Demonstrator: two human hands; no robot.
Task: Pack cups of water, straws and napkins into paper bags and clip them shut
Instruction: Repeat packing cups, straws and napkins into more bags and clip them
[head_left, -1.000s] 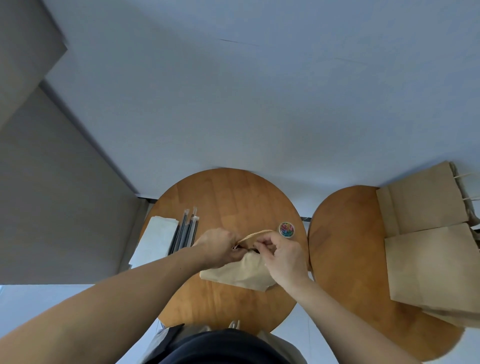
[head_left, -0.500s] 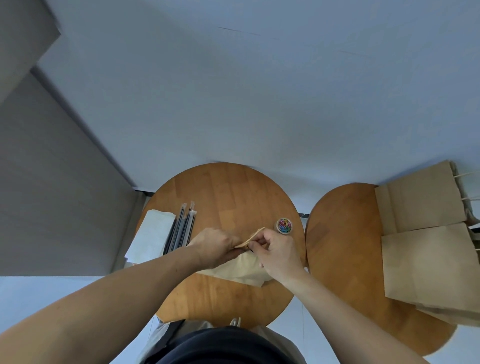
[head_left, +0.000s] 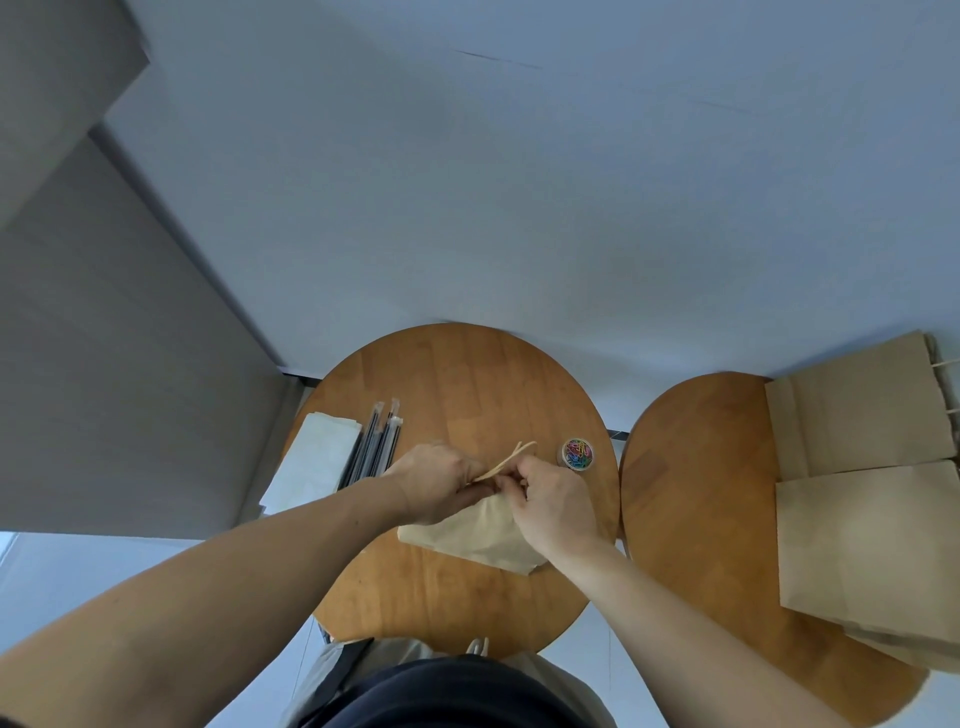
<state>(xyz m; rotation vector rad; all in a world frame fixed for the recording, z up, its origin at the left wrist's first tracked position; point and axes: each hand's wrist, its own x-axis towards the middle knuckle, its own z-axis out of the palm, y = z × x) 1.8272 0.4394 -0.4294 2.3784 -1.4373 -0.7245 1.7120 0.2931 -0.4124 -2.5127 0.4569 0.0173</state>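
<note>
Handles (head_left: 511, 457) of the paper bag (head_left: 478, 535), looped open a second ago, now lie flat together. The bag lies on the round worktop (head_left: 467, 384). Beyond it to the right sits a clip tub (head_left: 577, 454), to its left straws (head_left: 376, 447) and napkins (head_left: 311, 462), and far right spare bags (head_left: 872, 540). Left hand (head_left: 436, 483) and right hand (head_left: 556, 504) hide the bag's mouth, each grip pinching its top.
</note>
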